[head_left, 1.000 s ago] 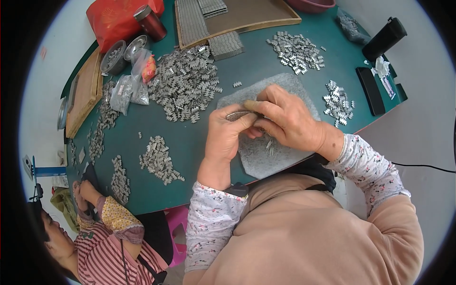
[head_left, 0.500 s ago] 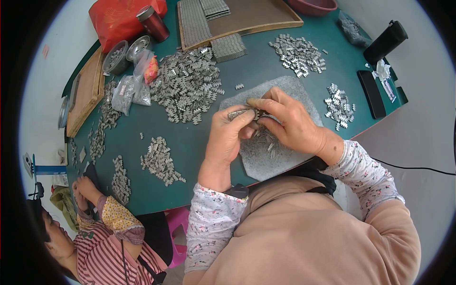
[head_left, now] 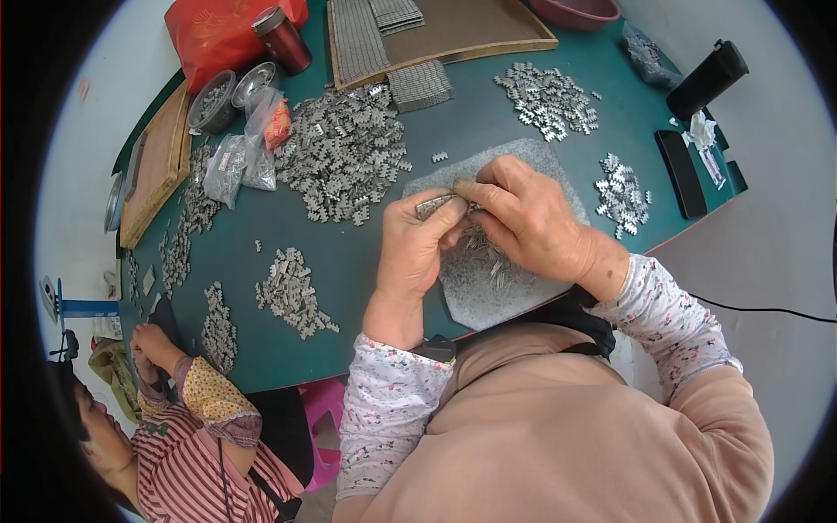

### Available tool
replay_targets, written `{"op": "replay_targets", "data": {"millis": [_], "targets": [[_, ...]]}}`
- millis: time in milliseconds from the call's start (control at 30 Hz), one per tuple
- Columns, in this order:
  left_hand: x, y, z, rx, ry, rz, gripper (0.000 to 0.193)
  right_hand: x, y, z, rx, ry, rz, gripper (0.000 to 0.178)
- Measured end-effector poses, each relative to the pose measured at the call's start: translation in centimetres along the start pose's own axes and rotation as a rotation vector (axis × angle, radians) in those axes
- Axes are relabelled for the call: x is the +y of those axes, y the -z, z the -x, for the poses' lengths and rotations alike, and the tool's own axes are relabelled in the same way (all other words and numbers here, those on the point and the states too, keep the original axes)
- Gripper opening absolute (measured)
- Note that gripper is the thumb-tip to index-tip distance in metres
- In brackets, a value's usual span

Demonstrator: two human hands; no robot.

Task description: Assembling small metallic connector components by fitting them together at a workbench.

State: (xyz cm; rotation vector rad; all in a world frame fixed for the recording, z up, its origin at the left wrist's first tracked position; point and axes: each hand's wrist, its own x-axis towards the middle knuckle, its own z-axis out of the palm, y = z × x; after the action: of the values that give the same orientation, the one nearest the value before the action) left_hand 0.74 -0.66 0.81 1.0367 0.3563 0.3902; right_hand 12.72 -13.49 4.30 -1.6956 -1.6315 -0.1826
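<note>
Over a grey felt mat [head_left: 514, 301], my left hand [head_left: 414, 248] is closed around a short strip of linked metal pieces [head_left: 433, 206], its thumb pressed on top. My right hand [head_left: 536, 218] pinches at the strip's right end, thumb and forefinger touching it or something too small to make out there. Thin metal pins [head_left: 499, 266] lie loose in a heap on the mat below my right hand. A single toothed metal piece [head_left: 439, 158] rests on the green table just beyond the mat.
Toothed metal pieces lie in a large heap [head_left: 344, 157] and smaller piles [head_left: 295, 292]. A wooden tray [head_left: 488, 48] with linked strips stands at the back. A black bottle [head_left: 708, 78] and a phone [head_left: 681, 174] are at right. A co-worker [head_left: 200, 418] sits at left.
My right thumb and fingers have closed in at the strip's end, and the strip has tilted slightly. My left hand keeps its hold in nearly the same place.
</note>
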Motion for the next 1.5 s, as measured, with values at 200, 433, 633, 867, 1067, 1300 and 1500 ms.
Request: {"op": "replay_targets", "data": {"millis": [200, 433, 633, 867, 1067, 1300, 1500], "targets": [[0.3, -0.6, -0.1, -0.003, 0.040, 0.076, 0.014, 0.6, 0.8, -0.5, -0.032, 0.048, -0.026, 0.035], [0.6, 0.6, -0.1, 0.142, -0.071, -0.044, 0.008, 2.5, 3.0, -0.6, -0.156, -0.309, -0.191, 0.022], [0.6, 0.4, -0.1, 0.186, -0.138, -0.115, 0.010, 2.9, 2.3, 0.8, -0.207, -0.245, 0.165, 0.012], [0.5, 0.9, -0.2, 0.252, -0.179, -0.165, 0.011, 1.1, -1.0, 0.0, -0.300, -0.175, 0.188, 0.006], [0.5, 1.0, -0.4, 0.288, -0.178, -0.211, 0.011, 1.7, -2.9, 0.0, -0.357, -0.069, 0.267, 0.014], [0.6, 0.8, -0.2, 0.241, -0.157, -0.244, 0.014, 2.8, -2.6, 0.1, -0.277, -0.166, 0.138, 0.014], [0.5, 0.9, -0.3, 0.236, -0.147, -0.233, 0.014, 2.5, -1.9, -0.1, -0.253, -0.206, 0.093, 0.012]]}}
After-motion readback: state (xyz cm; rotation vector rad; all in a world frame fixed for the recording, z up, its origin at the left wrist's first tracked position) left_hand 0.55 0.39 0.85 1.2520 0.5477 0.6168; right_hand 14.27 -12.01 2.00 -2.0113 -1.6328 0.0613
